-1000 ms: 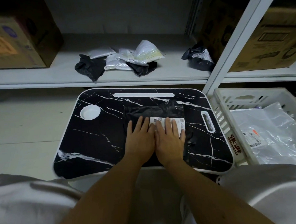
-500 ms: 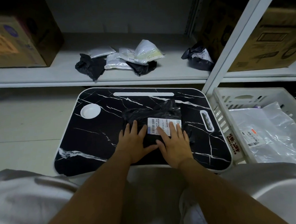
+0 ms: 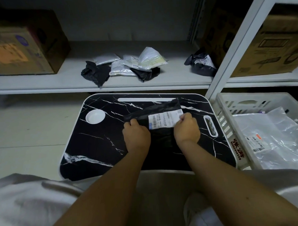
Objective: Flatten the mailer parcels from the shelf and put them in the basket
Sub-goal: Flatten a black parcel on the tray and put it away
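Gripping the black mailer (image 3: 155,112) at both ends is where things stand: the left hand (image 3: 136,134) has its fingers curled onto the left edge, and the right hand (image 3: 186,128) pinches the right edge just past the white shipping label (image 3: 164,120). So both hands are clamped on the same parcel, one per side, with the label between them.

The mailer lies on the counter (image 3: 98,148), that black marble-look lap desk, right of its middle. Its long axis runs left to right, tilted a bit, right end farther away. It looks pretty flat already, though the far edge seems to lift slightly; hard to be sure since it's black on black.

What the coming move hinges on, I'd say: the basket (image 3: 230,128) sits just beside the counter's right edge, so the parcel has to travel right, along its own long axis. The right hand is nearer and would lead. A clear bag with a label (image 3: 270,135) already lies in the basket, so the mailer would land on top of that. The basket's near wall is the only thing to clear.

Over on the left of the counter there's a round white cup recess (image 3: 95,116), well out of the way.

Farther back, the shelf (image 3: 59,82) carries more crumpled mailers (image 3: 126,68), black and silver ones in a heap, plus another black one (image 3: 201,63) off to the right, with cardboard boxes (image 3: 22,44) at either side. Plenty left to do.
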A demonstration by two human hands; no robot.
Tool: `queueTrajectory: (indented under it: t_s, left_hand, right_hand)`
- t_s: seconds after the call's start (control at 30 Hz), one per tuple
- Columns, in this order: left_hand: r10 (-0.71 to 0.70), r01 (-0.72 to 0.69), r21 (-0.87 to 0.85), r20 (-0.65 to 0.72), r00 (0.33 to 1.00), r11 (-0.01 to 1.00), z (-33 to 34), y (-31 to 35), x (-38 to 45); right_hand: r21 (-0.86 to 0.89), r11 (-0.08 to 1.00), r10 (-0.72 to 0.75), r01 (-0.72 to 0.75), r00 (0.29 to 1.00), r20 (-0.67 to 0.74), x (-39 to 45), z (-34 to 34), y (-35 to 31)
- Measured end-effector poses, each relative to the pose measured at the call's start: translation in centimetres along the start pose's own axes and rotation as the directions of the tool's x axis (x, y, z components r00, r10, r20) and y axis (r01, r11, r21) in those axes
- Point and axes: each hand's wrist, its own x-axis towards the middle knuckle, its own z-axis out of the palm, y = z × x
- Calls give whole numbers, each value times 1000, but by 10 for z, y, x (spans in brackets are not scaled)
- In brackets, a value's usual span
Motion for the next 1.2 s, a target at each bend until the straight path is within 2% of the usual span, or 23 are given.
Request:
queueTrajectory:
  t_s: [0.1, 0.2, 0.23, 0.3, 0.37, 0.43, 0.53, 0.83, 0.93, 1.07, 1.13, 1.2]
  left_hand:
    - [26, -28, 66, 35, 999, 997, 0, 7, 6]
    - [-39, 10, 304, 89, 995, 953, 6, 8, 5]
    - [-6, -32, 383, 98, 995, 923, 10, 8, 5]
    - [169, -222, 470, 153, 974, 854, 17, 10, 4]
    - [316, -421, 504, 284, 905, 754, 25, 11, 4]
    - [328, -513, 524, 409, 852, 680, 32, 7, 4]
    - [269, -508, 523, 466, 843, 684, 36, -4, 3]
    - [257, -501, 517, 472, 843, 694, 34, -2, 3]
    - [246, -458, 518, 427, 870, 722, 31, 9, 10]
    - [329, -418, 520, 259, 908, 745, 23, 30, 31]
    - [381, -420, 515, 186, 906, 747, 19, 41, 46]
    - [406, -414, 504, 132, 904, 758, 15, 50, 64]
  right_hand:
    - [-86, 996, -15, 20, 998, 56, 22, -6, -7]
    - [-286, 958, 19, 34, 983, 181, 27, -5, -4]
    - [-319, 945, -14, 77, 981, 195, 25, -4, -3]
    - [-325, 914, -169, 241, 957, 234, 17, 4, 0]
    - [-305, 870, -281, 389, 896, 343, 10, 14, 6]
    - [-311, 847, -277, 432, 857, 435, 6, 24, 17]
    - [-320, 843, -258, 432, 847, 464, 4, 32, 28]
    - [-297, 852, -262, 432, 842, 472, 5, 32, 29]
    - [-309, 853, -266, 420, 861, 433, 13, 28, 22]
    - [-296, 885, -317, 359, 931, 180, 33, 21, 10]
    - [-295, 883, -365, 365, 929, 57, 48, 17, 2]
    - [-286, 871, -414, 399, 910, 9, 67, 14, -10]
